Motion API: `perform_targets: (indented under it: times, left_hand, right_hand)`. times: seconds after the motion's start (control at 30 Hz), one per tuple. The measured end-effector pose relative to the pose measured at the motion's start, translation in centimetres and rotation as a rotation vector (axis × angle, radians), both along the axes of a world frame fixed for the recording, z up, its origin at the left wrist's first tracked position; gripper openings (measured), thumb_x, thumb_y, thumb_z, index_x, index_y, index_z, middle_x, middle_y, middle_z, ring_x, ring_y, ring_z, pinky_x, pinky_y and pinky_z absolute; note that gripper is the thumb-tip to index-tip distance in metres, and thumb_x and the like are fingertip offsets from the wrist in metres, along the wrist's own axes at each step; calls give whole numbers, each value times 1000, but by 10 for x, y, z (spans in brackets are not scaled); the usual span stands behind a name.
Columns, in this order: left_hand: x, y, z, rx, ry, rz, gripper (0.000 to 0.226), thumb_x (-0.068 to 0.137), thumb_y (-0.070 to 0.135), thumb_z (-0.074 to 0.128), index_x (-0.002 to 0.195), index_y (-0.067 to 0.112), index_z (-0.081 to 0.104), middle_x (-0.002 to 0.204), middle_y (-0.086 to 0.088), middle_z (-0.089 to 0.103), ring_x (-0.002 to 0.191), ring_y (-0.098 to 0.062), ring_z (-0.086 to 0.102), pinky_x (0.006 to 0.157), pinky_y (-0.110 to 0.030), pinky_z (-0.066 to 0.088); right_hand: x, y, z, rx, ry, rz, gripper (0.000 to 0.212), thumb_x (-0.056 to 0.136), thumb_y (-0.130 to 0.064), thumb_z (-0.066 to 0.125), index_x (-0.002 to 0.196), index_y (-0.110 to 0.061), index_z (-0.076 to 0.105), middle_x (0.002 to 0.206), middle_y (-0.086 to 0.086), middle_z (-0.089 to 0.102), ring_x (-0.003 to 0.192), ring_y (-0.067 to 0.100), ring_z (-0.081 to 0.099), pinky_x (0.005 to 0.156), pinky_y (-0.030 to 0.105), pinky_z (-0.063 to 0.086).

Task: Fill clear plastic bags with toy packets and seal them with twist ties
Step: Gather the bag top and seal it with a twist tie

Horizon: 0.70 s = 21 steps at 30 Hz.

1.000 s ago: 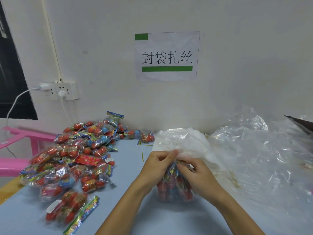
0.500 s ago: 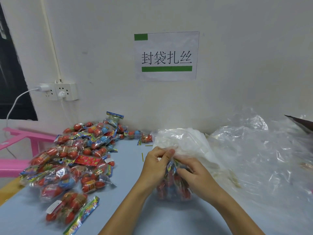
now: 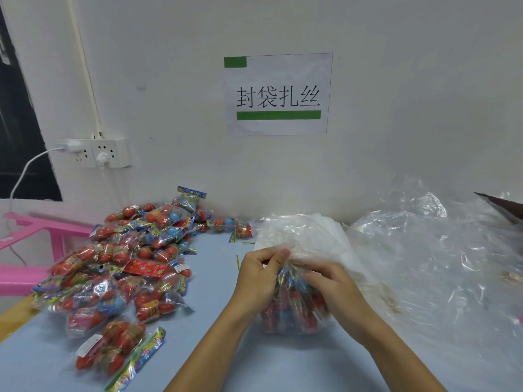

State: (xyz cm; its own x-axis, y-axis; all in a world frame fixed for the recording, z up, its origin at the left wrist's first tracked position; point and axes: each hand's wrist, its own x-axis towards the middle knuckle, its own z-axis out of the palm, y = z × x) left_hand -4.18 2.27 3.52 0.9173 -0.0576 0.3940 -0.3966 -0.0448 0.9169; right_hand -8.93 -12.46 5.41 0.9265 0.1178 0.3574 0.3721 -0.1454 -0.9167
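Observation:
A clear plastic bag (image 3: pixel 291 321) filled with red and blue toy packets stands on the blue table, near the middle. My left hand (image 3: pixel 260 275) pinches the gathered bag neck from the left. My right hand (image 3: pixel 334 290) grips the neck and upper side from the right. A heap of loose toy packets (image 3: pixel 124 267) lies to the left. Thin yellow twist ties (image 3: pixel 238 262) lie on the table just left of my left hand. I cannot see whether a tie is on the neck.
A stack of empty clear bags (image 3: pixel 317 239) lies behind the filled bag, with a large mound of crumpled plastic (image 3: pixel 438 264) at right. The blue table (image 3: pixel 283 369) ends at the white wall. A pink frame (image 3: pixel 34 230) stands off the left edge, under a wall socket (image 3: pixel 97 152).
Both hands have stayed on the bag neck, shifting slightly left and working the plastic; the bag's top is gathered more tightly. Nothing else has moved.

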Motion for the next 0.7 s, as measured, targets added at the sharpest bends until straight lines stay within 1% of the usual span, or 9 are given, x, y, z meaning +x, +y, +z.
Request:
perform_targets:
  times: [0.07,0.13,0.2,0.3,0.37,0.43,0.5,0.57,0.7]
  left_hand:
    - [0,0,0,-2,13,5,28,91,38,62,111,24,77,105,10,76,103,-8,69,94,-30,54]
    - [-1,-1,0,-13,31,-7,36,88,43,62,113,22,76,108,8,75,106,-10,68,95,-32,55]
    - [-3,-2,2,-31,37,-11,37,85,48,62,110,24,77,108,10,75,105,-9,69,91,-26,55]
    - [-7,-3,4,-57,25,2,33,83,52,63,94,27,81,94,10,77,92,-3,70,75,-11,51]
    - [-9,-4,5,-60,18,10,31,83,51,64,86,26,82,84,8,76,83,-2,70,70,-10,49]
    - [-9,-5,5,-50,9,13,31,83,50,65,83,25,82,77,6,74,77,-3,68,69,-12,49]
    - [-9,-6,4,-26,7,8,31,84,51,65,77,26,81,78,1,72,80,-7,69,72,-16,51]
    - [-9,-7,4,-6,11,-6,34,82,54,64,76,25,80,83,-2,73,85,-12,70,76,-20,54]
    - [-12,-8,6,8,21,-34,38,82,55,63,78,22,80,81,2,72,81,-10,70,72,-20,52]
  right_hand:
    - [3,-3,-1,81,51,-45,41,92,8,52,90,-21,81,95,-8,78,96,3,70,77,13,51]
    - [5,-5,-2,117,69,-67,39,91,8,52,88,-18,81,94,-4,78,94,7,71,75,14,52]
    - [6,-5,-2,116,69,-66,37,91,8,52,90,-15,82,96,-2,78,97,10,71,79,18,54]
    - [6,-5,-3,88,63,-74,35,91,5,55,90,-17,82,98,-3,77,100,12,70,89,28,54]
    - [5,-5,-4,69,63,-75,31,92,1,57,90,-18,82,98,-3,77,100,14,70,91,33,54]
    - [5,-6,-3,60,73,-76,25,94,-4,60,92,-18,82,96,-2,78,98,16,71,90,35,55]
    - [5,-7,-3,50,76,-86,18,93,-10,65,91,-17,81,92,-2,78,93,14,72,86,32,56]
    - [5,-7,-3,44,79,-101,11,90,-15,71,88,-18,81,87,-3,78,88,12,73,79,26,56]
    - [4,-8,-2,76,109,-97,8,86,-14,75,85,-19,82,84,-2,78,83,11,75,68,15,55]
